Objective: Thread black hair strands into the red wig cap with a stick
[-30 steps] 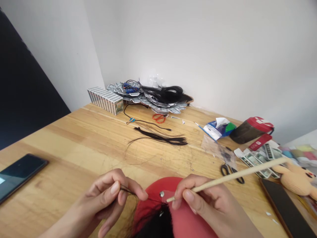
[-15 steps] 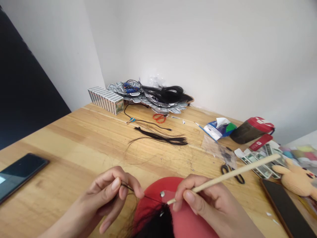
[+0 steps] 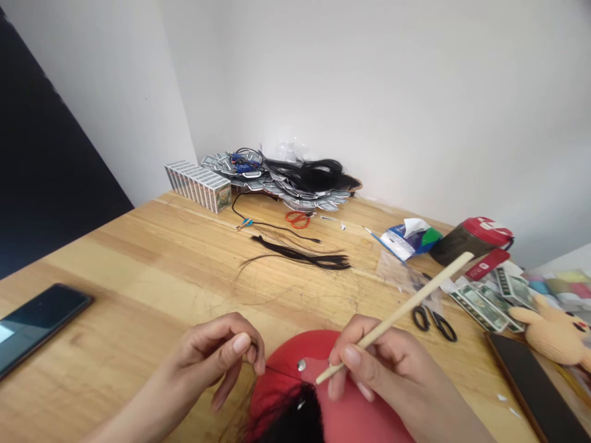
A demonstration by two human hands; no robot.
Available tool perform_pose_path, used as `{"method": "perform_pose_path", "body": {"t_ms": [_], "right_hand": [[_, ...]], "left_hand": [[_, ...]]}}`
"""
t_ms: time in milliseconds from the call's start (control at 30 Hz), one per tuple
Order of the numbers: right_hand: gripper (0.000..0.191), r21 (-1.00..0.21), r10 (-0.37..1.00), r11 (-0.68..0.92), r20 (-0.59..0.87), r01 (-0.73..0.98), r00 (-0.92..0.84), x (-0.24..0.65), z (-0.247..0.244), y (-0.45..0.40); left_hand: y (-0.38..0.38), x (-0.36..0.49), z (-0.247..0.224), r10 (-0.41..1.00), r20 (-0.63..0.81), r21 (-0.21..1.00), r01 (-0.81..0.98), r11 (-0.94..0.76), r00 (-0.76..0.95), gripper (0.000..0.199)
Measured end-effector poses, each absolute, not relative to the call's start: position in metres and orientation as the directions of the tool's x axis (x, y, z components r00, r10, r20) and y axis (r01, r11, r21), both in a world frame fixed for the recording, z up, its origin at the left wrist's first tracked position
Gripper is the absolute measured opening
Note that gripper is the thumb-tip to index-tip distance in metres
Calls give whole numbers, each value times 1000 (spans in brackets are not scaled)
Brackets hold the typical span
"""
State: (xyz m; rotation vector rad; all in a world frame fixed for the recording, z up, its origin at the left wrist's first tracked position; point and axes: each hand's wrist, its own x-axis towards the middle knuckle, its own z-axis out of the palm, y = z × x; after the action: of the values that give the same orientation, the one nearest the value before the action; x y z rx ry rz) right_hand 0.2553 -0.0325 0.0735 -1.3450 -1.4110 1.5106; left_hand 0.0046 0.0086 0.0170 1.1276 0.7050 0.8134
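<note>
My left hand (image 3: 212, 363) is pinched shut at the edge of a red rounded form (image 3: 355, 418), apparently holding a thin black hair strand (image 3: 281, 371) that runs toward a small metal stud (image 3: 301, 365). My right hand (image 3: 383, 369) grips a long, thin wooden stick (image 3: 397, 323) like a pen, with its tip resting near the stud. A black hair tuft (image 3: 295, 412) hangs on the red form below the stud. The fingers of my left hand hide the strand's end.
On the wooden table (image 3: 138, 264) lie a black hair lock (image 3: 300, 258), black-handled scissors (image 3: 434, 325), orange scissors (image 3: 298, 219), a phone (image 3: 41, 320) and a plush toy (image 3: 549, 329). A row of small boxes (image 3: 198, 186) stands by the wall.
The wooden stick has swung from a low rightward slant to a steeper angle. My left fingers have curled tighter and shifted slightly toward the red form.
</note>
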Motion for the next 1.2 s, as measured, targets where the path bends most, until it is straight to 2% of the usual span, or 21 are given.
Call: {"method": "perform_pose_path", "body": {"t_ms": [200,400,767,1200], "right_hand": [[43,-963,945,-200,-238,179,-226,252,73,-31],[43,-962,942,-212,-248,172,-228,250,72,-31],[44,-955,945,-248,-275,160,-176,248,75,-31],[47,-950,957,-226,-257,214,-132,248,71,-32]], "left_hand": [[9,6,18,829,-110,961,-154,229,548,41],[9,5,12,818,-79,955,-192,225,569,37],[8,4,17,781,-159,967,-66,247,603,46],[4,0,8,727,-177,960,-45,275,664,39]]}}
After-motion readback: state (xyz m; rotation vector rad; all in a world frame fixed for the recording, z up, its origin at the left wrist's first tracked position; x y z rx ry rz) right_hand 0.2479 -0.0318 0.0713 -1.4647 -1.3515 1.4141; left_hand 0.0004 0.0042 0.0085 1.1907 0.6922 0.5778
